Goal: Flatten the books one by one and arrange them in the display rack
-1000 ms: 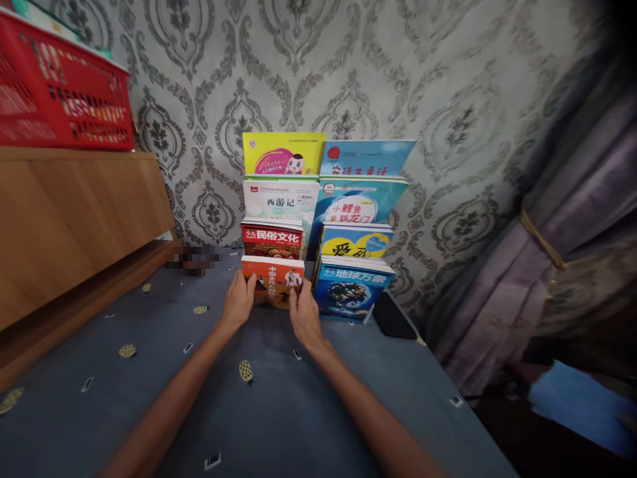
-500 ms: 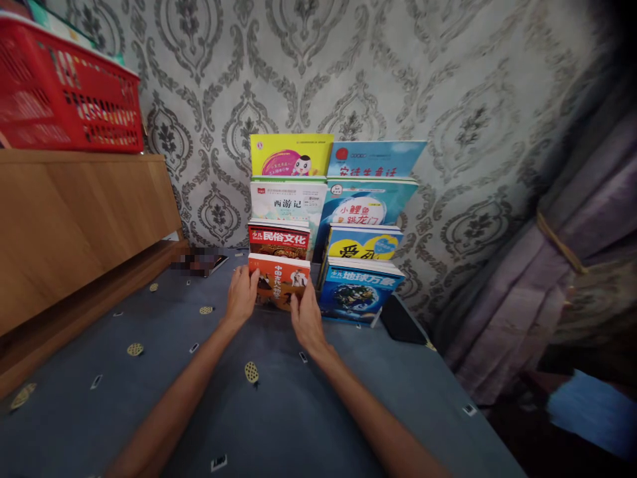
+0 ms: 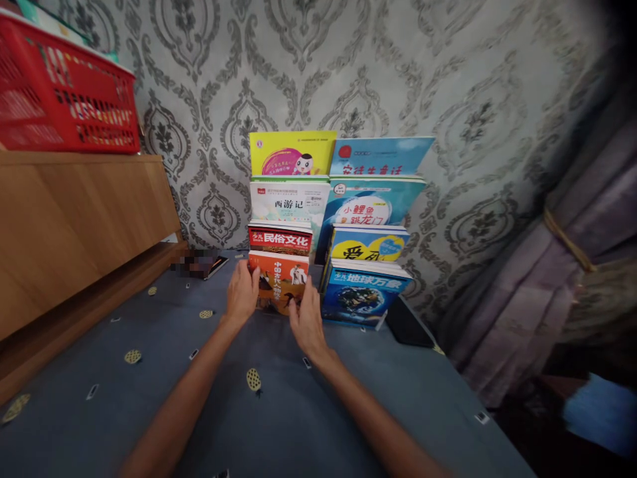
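My left hand [image 3: 242,291] grips the left edge of an orange book [image 3: 277,282], and my right hand [image 3: 307,320] closes on its right edge. The book stands upright at the front of the left column. Behind it rise a red book [image 3: 286,238], a white book [image 3: 293,202] and a yellow book [image 3: 291,153], one above the other. To the right is a second column: a book with a globe cover [image 3: 361,299] in front, then a blue-and-yellow book [image 3: 365,245], a teal book [image 3: 378,199] and a blue book [image 3: 385,156]. What supports the columns is mostly hidden.
A wooden cabinet [image 3: 84,232] with a red basket [image 3: 70,86] on it stands at left. A dark flat item [image 3: 409,324] lies right of the books on the blue patterned cloth [image 3: 189,411]. Patterned wallpaper [image 3: 388,73] is behind; a curtain [image 3: 517,305] hangs at right.
The camera view has shifted slightly. Both hands stay on the orange book's sides, and the book sits slightly left and a little lower against the red one behind it.
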### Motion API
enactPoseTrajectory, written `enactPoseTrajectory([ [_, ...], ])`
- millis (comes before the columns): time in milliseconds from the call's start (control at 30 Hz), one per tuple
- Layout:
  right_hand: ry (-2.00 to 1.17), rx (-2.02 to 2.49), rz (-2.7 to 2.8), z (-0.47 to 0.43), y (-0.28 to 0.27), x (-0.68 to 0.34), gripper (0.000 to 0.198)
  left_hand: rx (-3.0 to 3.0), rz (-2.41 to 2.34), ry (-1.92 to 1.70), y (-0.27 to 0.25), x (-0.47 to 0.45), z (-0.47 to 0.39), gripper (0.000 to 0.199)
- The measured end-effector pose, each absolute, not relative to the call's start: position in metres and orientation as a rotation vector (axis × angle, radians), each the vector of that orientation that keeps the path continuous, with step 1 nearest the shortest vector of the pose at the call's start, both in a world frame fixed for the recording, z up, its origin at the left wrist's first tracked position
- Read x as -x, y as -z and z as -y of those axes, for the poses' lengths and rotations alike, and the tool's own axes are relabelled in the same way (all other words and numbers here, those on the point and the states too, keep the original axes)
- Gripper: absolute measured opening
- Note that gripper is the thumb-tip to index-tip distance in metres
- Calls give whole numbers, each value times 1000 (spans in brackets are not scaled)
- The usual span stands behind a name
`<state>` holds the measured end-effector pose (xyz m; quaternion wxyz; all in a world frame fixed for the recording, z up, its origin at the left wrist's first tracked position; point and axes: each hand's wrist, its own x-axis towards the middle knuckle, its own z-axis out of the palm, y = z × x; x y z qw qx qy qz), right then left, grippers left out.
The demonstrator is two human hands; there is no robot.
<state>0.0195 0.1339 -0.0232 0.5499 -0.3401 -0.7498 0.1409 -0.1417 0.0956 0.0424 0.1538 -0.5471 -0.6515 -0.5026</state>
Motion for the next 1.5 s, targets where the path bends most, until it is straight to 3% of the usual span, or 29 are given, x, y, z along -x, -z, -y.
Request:
enactPoseTrajectory([
  [1500,-293,832,1766,-147,16,-21,74,1500,2000,1183,-38,139,-99,13],
])
